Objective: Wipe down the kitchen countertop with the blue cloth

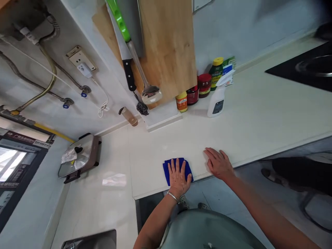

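My left hand [178, 178] lies flat with its fingers spread on a folded blue cloth [166, 170], pressing it against the white countertop [155, 148] near the front edge. A bangle circles that wrist. To the right, my right hand [219, 163] rests on the bare counter by the same edge, fingers stretched out and nothing in them. Beyond the hands, toward the wall, stands a white spray bottle [217, 102] with a dark label.
Jars [204, 84] and a green bottle [216, 72] line the wall beside a hanging ladle [140, 65] and cutting board [171, 48]. An electric pan [80, 155] sits at the left corner, a sink [95, 240] at the lower left, a black cooktop [303, 67] at the right.
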The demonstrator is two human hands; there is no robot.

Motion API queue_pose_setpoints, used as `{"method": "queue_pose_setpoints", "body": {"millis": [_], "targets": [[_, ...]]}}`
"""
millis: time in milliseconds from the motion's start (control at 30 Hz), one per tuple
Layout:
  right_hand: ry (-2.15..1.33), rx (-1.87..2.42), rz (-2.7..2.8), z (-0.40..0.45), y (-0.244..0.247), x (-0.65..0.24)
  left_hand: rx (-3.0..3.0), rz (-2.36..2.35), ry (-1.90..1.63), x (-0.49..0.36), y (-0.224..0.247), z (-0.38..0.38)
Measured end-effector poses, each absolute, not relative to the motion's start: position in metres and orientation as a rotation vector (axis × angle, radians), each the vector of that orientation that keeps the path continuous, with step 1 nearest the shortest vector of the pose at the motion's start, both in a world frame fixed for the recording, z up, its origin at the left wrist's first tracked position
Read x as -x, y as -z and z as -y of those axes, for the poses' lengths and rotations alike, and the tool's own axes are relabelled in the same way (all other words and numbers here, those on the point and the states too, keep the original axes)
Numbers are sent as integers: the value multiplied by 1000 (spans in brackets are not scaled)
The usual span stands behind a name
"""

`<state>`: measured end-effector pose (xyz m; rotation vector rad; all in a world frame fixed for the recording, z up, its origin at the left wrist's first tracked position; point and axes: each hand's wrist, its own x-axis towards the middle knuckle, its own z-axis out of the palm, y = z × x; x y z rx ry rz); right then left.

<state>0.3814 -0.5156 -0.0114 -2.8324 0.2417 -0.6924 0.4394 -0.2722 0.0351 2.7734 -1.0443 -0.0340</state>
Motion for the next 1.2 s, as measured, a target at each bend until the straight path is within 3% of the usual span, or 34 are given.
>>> {"method": "queue_pose_setpoints", "body": {"millis": [167,367,767,1000,1200], "targets": [[677,2862,-237,519,13,-379,-2650,1191,76,-435,-35,318],[715,2856,-204,521,22,-381,-2580,1258,56,-448,-37,296],[841,2787,-179,523,35,-382,-2968,639,-269,-492,-45,123],[816,2759,-185,521,24,-376,-3099,197,-225,-471,-48,16],[772,2741,-216,520,21,-372,-3105,-159,-138,-431,-50,-9]]}}
